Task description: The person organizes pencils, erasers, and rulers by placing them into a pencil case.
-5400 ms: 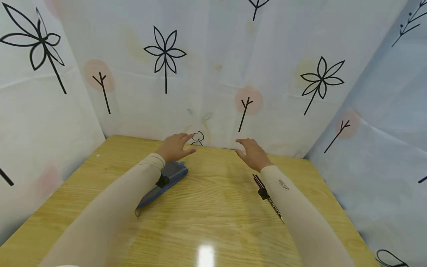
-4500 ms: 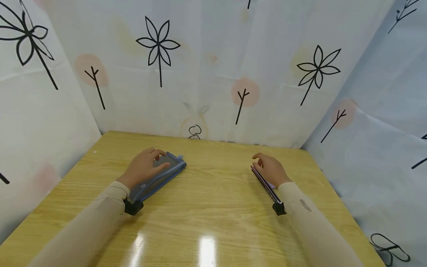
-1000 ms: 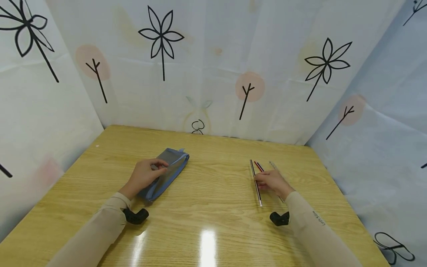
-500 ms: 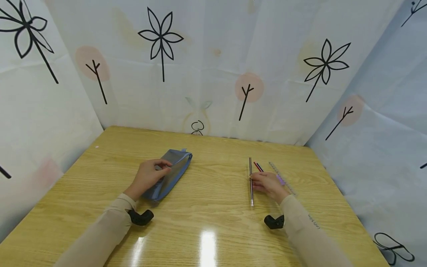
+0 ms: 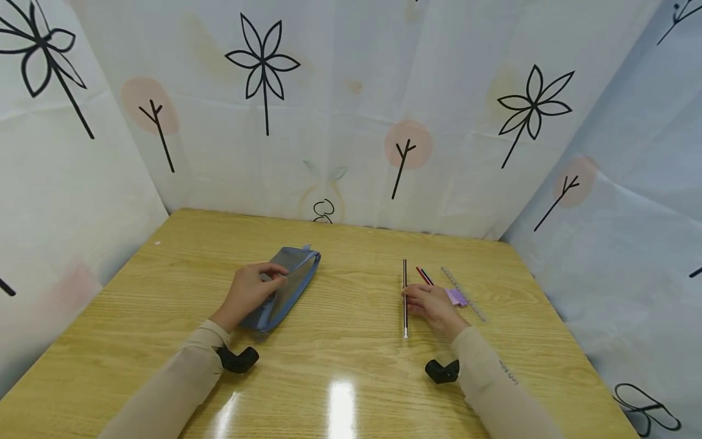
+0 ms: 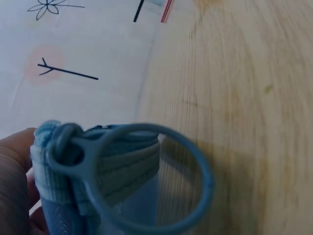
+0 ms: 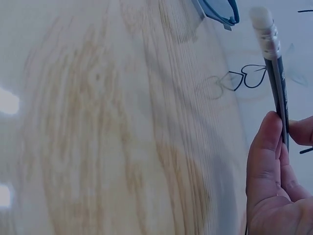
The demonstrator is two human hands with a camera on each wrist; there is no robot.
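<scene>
A blue zip pencil case (image 5: 296,286) with grey see-through sides lies left of the table's middle. My left hand (image 5: 249,296) grips its upper side with bent fingers. Up close in the left wrist view, the zip's ring-shaped pull (image 6: 208,181) stands in front of the case's blue fabric (image 6: 132,166), and part of the hand (image 6: 14,181) shows behind. My right hand (image 5: 436,308) pinches a dark striped pencil (image 5: 405,274) between thumb and fingers. The pencil's white eraser end (image 7: 262,19) points toward the right wrist camera.
Right of the right hand lie a red and a dark pencil (image 5: 424,275), a purple item (image 5: 456,297) and a clear ruler (image 5: 463,292). Patterned white cloth (image 5: 351,122) surrounds the wooden table (image 5: 340,353) at the back and sides.
Both hands have come down from above the table. The right hand has picked up the pencil and carried it left, away from the others. The left hand has taken the case, which has shifted slightly right.
</scene>
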